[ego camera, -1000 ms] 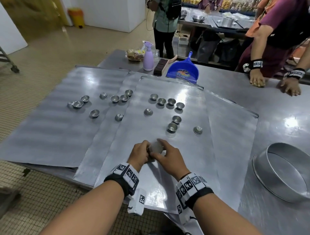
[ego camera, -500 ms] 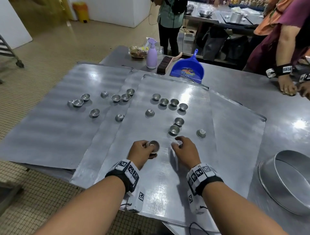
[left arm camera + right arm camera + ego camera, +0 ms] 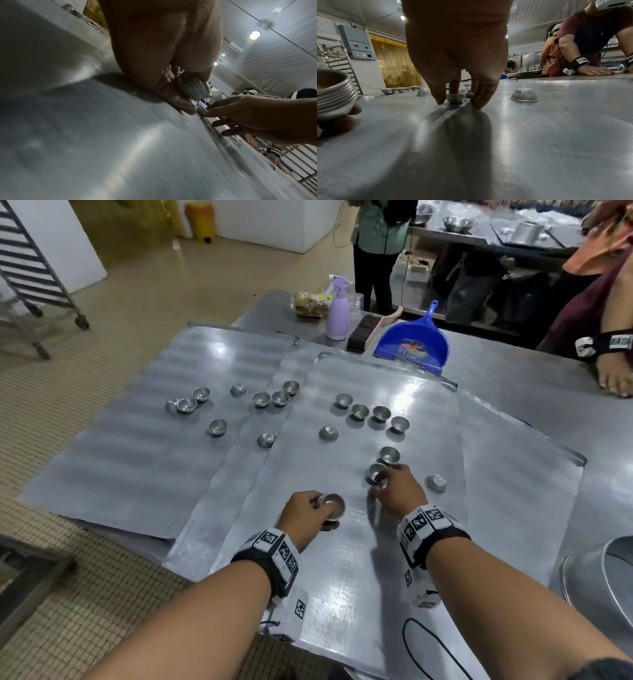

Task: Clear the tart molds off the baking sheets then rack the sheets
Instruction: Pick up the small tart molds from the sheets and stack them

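Left hand (image 3: 306, 515) grips a nested mold stack (image 3: 331, 506); right hand (image 3: 397, 491) pinches one upright mold (image 3: 376, 473)

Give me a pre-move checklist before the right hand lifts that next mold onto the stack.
1. Stack secure in left hand: ok, fingers curl round the nested molds.
2. Right hand on the target mold: ok, a finger dips inside the rim in the right wrist view.
3. Firm pinch on that mold: cannot tell, the thumb's contact is hidden.
4. Target sits rim up, ready to nest: ok.
5. Neighbouring mold clear of the lift: not ok, it sits close behind the target.
6. Sheet cleared for racking: not ok, many molds remain, and the one at the right lies upside down.
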The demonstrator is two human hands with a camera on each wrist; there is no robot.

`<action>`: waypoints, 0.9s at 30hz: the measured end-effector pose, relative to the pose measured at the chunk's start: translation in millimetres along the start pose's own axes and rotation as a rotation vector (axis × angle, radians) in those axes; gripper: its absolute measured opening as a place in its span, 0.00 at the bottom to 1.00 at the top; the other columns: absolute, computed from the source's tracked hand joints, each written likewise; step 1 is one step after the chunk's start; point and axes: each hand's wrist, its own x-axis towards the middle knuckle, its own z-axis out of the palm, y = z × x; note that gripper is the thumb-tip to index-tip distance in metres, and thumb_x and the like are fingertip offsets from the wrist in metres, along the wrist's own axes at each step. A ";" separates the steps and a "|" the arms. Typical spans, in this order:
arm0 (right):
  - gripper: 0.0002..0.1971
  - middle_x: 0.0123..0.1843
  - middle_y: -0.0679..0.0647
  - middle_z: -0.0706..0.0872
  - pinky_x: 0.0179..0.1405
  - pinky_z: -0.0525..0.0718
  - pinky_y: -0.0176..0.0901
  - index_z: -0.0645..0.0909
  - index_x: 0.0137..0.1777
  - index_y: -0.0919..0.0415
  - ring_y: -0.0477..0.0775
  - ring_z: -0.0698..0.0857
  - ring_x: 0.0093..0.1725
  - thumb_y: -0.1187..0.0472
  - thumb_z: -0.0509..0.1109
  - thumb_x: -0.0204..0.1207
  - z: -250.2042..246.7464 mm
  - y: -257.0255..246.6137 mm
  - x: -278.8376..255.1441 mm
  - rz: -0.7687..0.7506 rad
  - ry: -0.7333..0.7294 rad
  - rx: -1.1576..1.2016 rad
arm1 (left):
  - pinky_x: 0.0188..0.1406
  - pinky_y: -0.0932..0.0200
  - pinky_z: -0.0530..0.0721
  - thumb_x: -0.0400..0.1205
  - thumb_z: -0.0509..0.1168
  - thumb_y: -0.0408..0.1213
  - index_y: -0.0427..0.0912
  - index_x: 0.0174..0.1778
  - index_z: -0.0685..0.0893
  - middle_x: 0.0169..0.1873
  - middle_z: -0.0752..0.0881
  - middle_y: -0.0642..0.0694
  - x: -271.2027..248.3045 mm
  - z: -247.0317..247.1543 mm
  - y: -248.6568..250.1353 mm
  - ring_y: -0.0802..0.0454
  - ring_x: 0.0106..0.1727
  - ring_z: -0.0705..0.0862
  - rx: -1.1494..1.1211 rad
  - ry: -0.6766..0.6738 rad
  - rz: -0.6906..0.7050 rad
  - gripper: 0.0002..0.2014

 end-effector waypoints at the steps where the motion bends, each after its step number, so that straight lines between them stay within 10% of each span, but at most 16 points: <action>1: 0.13 0.77 0.57 0.71 0.65 0.78 0.49 0.86 0.61 0.51 0.63 0.80 0.68 0.54 0.71 0.78 1.4 0.8 -0.5 -0.006 0.007 -0.004 | 0.53 0.35 0.91 0.78 0.72 0.28 0.33 0.48 0.89 0.45 0.90 0.34 0.3 -0.5 -0.1 0.35 0.40 0.93 0.002 -0.004 0.000 0.05; 7: 0.03 0.55 0.51 0.84 0.45 0.74 0.43 0.82 0.41 0.47 0.57 0.85 0.55 0.55 0.73 0.75 8.1 1.7 -14.7 -0.014 0.084 0.054 | 0.53 0.37 0.91 0.78 0.72 0.28 0.32 0.50 0.89 0.46 0.91 0.33 1.7 -2.7 -1.5 0.36 0.41 0.94 0.014 -0.021 0.002 0.06; 13: 0.31 0.69 0.54 0.83 0.62 0.79 0.49 0.74 0.76 0.54 0.60 0.83 0.66 0.51 0.76 0.73 20.7 2.9 -44.6 0.050 0.122 0.180 | 0.52 0.38 0.92 0.78 0.72 0.27 0.32 0.50 0.89 0.46 0.90 0.32 -0.7 -1.9 -0.4 0.36 0.40 0.93 0.023 -0.014 0.021 0.06; 27: 0.25 0.65 0.58 0.84 0.59 0.79 0.47 0.76 0.73 0.58 0.60 0.83 0.64 0.55 0.73 0.76 33.4 4.3 -112.9 0.093 0.115 0.235 | 0.52 0.35 0.91 0.76 0.72 0.32 0.38 0.46 0.90 0.45 0.91 0.36 -7.3 -2.5 0.2 0.37 0.41 0.94 0.036 -0.033 0.076 0.05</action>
